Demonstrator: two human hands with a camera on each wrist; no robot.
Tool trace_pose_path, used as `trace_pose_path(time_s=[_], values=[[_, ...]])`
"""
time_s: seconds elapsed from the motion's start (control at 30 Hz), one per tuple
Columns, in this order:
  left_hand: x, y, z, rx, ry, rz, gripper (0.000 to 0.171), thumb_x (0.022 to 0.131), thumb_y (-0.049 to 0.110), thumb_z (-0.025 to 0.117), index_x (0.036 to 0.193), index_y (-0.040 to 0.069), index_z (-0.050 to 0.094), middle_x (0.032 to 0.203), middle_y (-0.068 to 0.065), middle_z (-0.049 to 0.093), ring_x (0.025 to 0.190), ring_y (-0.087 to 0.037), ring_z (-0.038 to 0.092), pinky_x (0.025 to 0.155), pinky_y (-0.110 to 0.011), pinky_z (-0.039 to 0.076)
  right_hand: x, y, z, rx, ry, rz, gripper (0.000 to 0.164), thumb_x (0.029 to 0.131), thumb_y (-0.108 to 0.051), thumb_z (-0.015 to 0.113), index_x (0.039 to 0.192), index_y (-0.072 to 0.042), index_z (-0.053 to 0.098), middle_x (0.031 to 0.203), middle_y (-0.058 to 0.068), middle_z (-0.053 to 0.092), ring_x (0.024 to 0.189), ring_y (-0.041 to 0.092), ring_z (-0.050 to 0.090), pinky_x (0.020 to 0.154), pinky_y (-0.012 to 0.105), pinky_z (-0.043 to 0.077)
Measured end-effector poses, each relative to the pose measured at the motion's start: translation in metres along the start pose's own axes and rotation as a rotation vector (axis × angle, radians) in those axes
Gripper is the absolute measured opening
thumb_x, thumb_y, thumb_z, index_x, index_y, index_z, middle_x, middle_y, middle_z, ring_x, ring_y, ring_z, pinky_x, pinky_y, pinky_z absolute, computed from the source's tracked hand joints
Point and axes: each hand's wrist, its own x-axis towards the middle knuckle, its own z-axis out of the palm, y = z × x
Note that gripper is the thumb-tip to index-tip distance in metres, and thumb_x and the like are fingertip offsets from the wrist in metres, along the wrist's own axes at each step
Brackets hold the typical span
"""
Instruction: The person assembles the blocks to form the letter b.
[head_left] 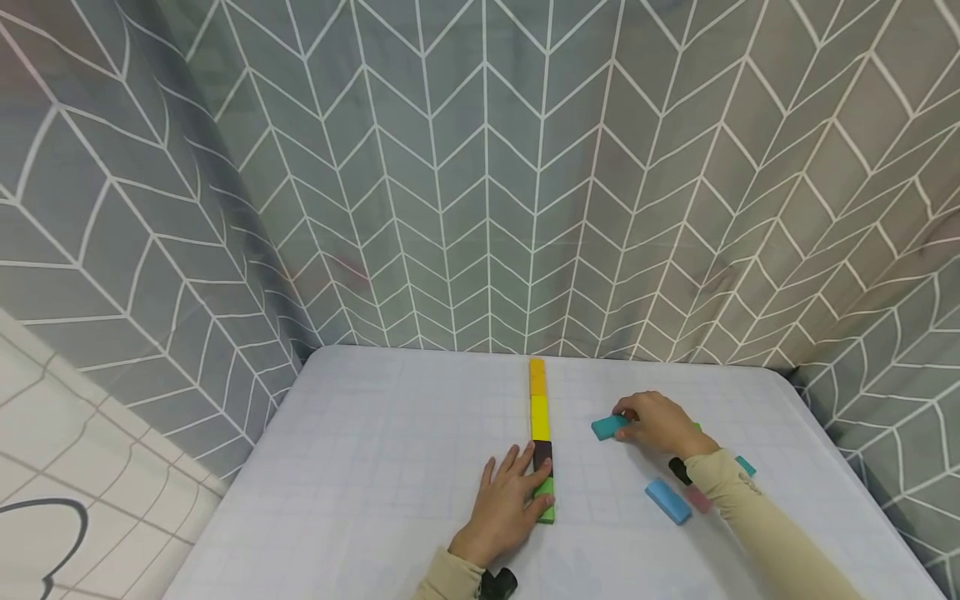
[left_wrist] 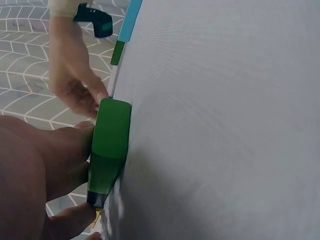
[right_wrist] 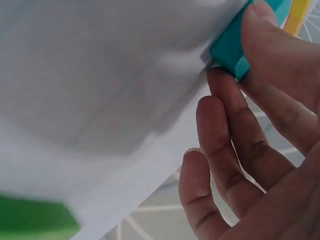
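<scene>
A straight row of blocks runs down the middle of the table in the head view: orange-yellow block (head_left: 537,377), yellow block (head_left: 540,417), dark block (head_left: 543,452) and green block (head_left: 549,514). My left hand (head_left: 501,510) lies along its left side, fingers extended and spread, touching the dark and green blocks. The green block (left_wrist: 111,132) looms large beside the fingers in the left wrist view. To the right of the row, my right hand (head_left: 660,423) pinches a teal block (head_left: 606,427) between thumb and fingers; it stays low at the tabletop. The teal block (right_wrist: 232,47) shows under the thumb.
Near the right forearm lie a blue block (head_left: 667,502), a pink block (head_left: 698,499) and a teal block (head_left: 746,466), the last two partly hidden by the sleeve. A bit of green (head_left: 697,426) peeks out behind the right hand. A patterned curtain (head_left: 510,208) borders the white table (head_left: 390,450).
</scene>
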Motion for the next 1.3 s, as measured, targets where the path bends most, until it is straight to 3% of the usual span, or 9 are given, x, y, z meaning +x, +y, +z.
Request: trace_pose_path(time_s=[0.37, 0.8, 1.3], values=[[0.001, -0.001, 0.002, 0.003, 0.008, 0.008, 0.051, 0.102, 0.038, 0.07, 0.149, 0.021, 0.064, 0.168, -0.011, 0.044, 0.157, -0.041, 0.038, 0.122, -0.074, 0.027, 0.026, -0.027, 0.014, 0.025, -0.011, -0.042, 0.032, 0.085, -0.016, 0.089, 0.112, -0.003, 0.078, 0.092, 0.004, 0.074, 0.083, 0.014, 0.065, 0.077, 0.038, 0.058], [0.001, 0.0, 0.0, 0.007, -0.019, -0.011, 0.052, 0.102, 0.038, 0.071, 0.15, 0.022, 0.063, 0.169, -0.01, 0.043, 0.158, -0.039, 0.036, 0.123, -0.074, 0.026, 0.037, -0.037, 0.023, 0.018, 0.01, -0.06, 0.034, 0.086, -0.018, 0.089, 0.114, -0.002, 0.078, 0.092, 0.003, 0.075, 0.082, 0.014, 0.064, 0.079, 0.039, 0.059], [-0.001, 0.0, -0.002, 0.017, -0.007, 0.009, 0.051, 0.102, 0.039, 0.07, 0.15, 0.022, 0.063, 0.168, -0.01, 0.044, 0.157, -0.039, 0.038, 0.122, -0.073, 0.028, 0.041, -0.042, 0.027, 0.019, 0.03, -0.085, 0.034, 0.087, -0.024, 0.089, 0.112, -0.003, 0.079, 0.089, 0.002, 0.073, 0.078, 0.01, 0.061, 0.073, 0.033, 0.055]])
